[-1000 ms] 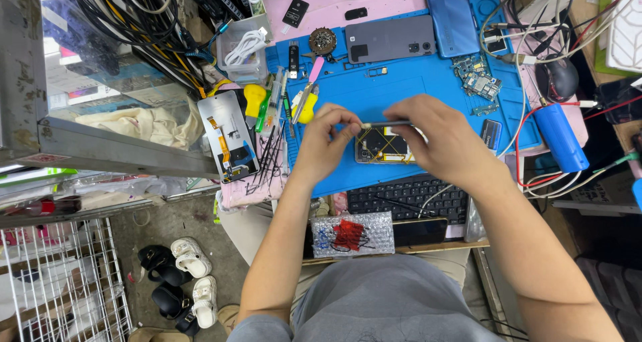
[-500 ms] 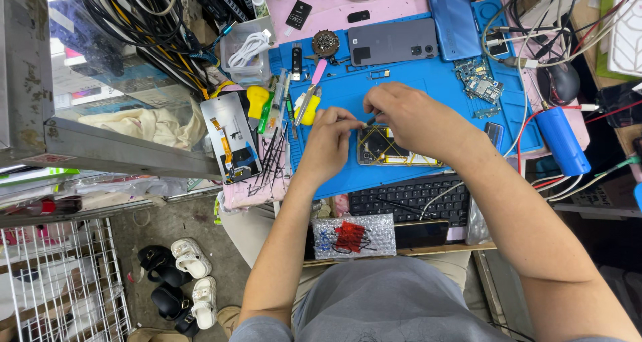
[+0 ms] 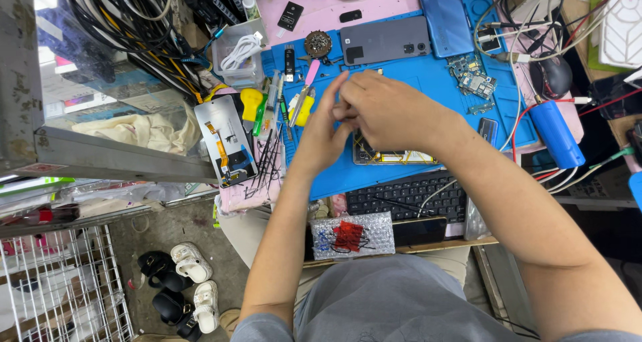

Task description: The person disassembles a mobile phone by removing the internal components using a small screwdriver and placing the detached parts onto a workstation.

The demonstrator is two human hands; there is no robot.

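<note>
My left hand [image 3: 326, 127] and my right hand [image 3: 391, 109] meet fingertip to fingertip just above an opened phone [image 3: 396, 157], which lies with its insides showing on the blue work mat [image 3: 428, 81]. The left fingers stretch upward against the curled right fingers. Anything small pinched between them is hidden. The right hand covers the phone's upper part, and neither hand rests on it.
On the mat's far side lie a grey phone back [image 3: 388, 40], a blue phone [image 3: 445, 11] and a circuit board [image 3: 472, 78]. Hand tools [image 3: 301, 101] and a display part [image 3: 226, 140] lie left. A keyboard [image 3: 408, 195], bubble-wrap bag [image 3: 351, 235] and blue cylinder [image 3: 555, 133] sit nearby.
Both hands have left the opened phone's edges, risen and moved toward the mat's far side, coming together above it. The phone stays where it was.
</note>
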